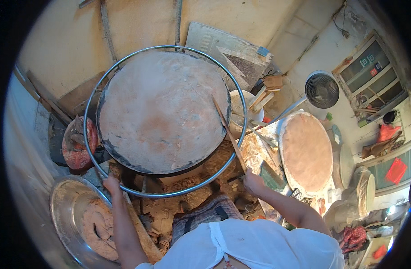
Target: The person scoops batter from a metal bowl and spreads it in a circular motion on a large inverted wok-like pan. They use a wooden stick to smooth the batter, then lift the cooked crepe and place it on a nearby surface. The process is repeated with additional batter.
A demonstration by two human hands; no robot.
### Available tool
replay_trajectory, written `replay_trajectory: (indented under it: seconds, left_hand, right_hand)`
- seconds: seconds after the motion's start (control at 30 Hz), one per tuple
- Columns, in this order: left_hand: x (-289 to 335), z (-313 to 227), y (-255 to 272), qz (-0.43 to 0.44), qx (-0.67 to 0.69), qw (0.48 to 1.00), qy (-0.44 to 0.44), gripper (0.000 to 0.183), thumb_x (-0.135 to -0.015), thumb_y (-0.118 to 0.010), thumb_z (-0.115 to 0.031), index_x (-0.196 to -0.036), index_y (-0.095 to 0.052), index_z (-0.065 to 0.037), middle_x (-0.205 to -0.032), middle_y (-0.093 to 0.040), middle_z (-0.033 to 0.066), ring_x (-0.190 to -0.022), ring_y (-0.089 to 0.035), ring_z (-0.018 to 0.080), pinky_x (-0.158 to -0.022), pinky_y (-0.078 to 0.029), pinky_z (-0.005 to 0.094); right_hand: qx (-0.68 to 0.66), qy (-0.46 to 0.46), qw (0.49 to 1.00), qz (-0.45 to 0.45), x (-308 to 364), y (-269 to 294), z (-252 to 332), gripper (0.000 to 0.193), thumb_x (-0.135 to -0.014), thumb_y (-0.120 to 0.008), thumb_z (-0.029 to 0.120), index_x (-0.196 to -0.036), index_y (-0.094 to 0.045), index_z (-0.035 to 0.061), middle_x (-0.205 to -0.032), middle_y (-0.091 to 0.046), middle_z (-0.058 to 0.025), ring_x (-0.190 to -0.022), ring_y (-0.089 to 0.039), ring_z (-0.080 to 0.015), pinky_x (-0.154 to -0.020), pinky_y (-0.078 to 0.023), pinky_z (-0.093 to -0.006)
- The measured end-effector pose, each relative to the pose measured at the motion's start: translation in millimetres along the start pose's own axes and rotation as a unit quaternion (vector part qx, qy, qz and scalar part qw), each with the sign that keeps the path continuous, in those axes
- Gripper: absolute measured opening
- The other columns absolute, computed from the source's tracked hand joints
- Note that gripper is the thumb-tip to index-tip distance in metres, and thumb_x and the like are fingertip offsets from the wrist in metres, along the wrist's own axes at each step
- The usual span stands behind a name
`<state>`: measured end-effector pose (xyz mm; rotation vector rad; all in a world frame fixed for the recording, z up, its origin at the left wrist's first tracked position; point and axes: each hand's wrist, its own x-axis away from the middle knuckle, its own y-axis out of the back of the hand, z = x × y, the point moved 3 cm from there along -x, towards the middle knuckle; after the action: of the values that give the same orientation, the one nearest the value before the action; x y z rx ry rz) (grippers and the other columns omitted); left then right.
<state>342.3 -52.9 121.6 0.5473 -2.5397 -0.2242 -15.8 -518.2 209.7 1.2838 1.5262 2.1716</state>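
The metal ring point(163, 196) is the largest item under my inspection: a smooth, bright tube that, seen from above, encircles the griddle. I assess it as stiff and rather slippery, best taken by its bare tube. My left grip point(112, 184) is at its 7 o'clock; I cannot tell whether the fingers wrap the tube or merely rest there.

Within its outline sits the round griddle point(156, 173), dark-rimmed and, in my judgement, heavy and rigid. Its pale coating point(165, 107) looks soft and easily marked, so I rate it unsuitable as a handhold.

Out at 7 o'clock, beside my left forearm, stands a metal basin point(62, 210) containing a lumpy paste point(97, 224), likely soft and sticky.

The wooden stick point(229, 131) is the smallest: slender, apparently light, fairly stiff, and possibly liable to snap under leverage. Its tip lies over the coating between 2 and 3 o'clock; contact cannot be confirmed. My right grip point(254, 183) is closed around its near end at 4 o'clock, just outside the ring, which I find the sound place to hold it.
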Motion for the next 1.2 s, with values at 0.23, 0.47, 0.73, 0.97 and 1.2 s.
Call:
replay_trajectory:
  seconds: [0.23,0.47,0.73,0.97,1.2]
  left_hand:
    - [116,74,-10,0.054,0.09,0.994,-0.026,0.04,-0.097,-0.05,-0.039,-0.084,-0.053,-0.001,-0.057,-0.048,0.0064,-0.039,-0.045,0.0189,-0.038,-0.042,0.0323]
    - [255,84,-13,0.316,-0.137,0.935,-0.085,0.044,-0.101,-0.041,-0.04,-0.085,-0.053,-0.001,-0.049,-0.047,0.0035,-0.04,-0.048,0.0126,-0.038,-0.038,0.0278]
    - [253,81,-12,0.205,-0.101,0.971,-0.064,0.037,-0.1,-0.046,-0.033,-0.084,-0.054,0.0,-0.048,-0.046,0.0041,-0.037,-0.045,0.0101,-0.036,-0.038,0.0252]
    - [273,45,-20,0.243,-0.184,0.941,-0.146,0.03,-0.098,-0.051,-0.025,-0.084,-0.058,0.001,-0.051,-0.049,0.0034,-0.04,-0.047,0.0098,-0.037,-0.038,0.0259]
    - [246,44,-25,0.345,-0.209,0.908,-0.117,0.045,-0.098,-0.051,-0.03,-0.073,-0.065,0.004,-0.047,-0.051,0.0038,-0.038,-0.048,0.0112,-0.038,-0.036,0.0267]
  right_hand:
    - [-0.191,-0.016,0.973,-0.13,10,-47,-73,0.033,-0.091,-0.05,0.027,-0.102,-0.048,-0.0035,-0.08,-0.062,-0.0302,-0.08,-0.062,-0.0473,-0.072,-0.047,-0.0551]
    - [-0.242,-0.029,0.962,-0.123,-78,92,-95,0.044,-0.08,-0.067,0.039,-0.086,-0.061,-0.0042,-0.071,-0.066,-0.0161,-0.061,-0.065,-0.0265,-0.06,-0.052,-0.0396]
    - [-0.142,0.051,0.982,-0.11,-216,129,-118,0.034,-0.093,-0.053,0.025,-0.093,-0.06,-0.0077,-0.068,-0.065,-0.0157,-0.048,-0.062,-0.02,-0.041,-0.05,-0.0337]
    - [-0.26,-0.04,0.961,0.088,-201,93,-95,0.023,-0.082,-0.056,0.011,-0.086,-0.064,-0.0103,-0.066,-0.067,-0.0191,-0.056,-0.068,-0.0256,-0.049,-0.055,-0.0372]
    - [-0.213,-0.044,0.976,0.034,-71,69,-81,0.022,-0.078,-0.055,0.005,-0.091,-0.06,-0.011,-0.071,-0.067,-0.0197,-0.056,-0.067,-0.0284,-0.057,-0.055,-0.0389]
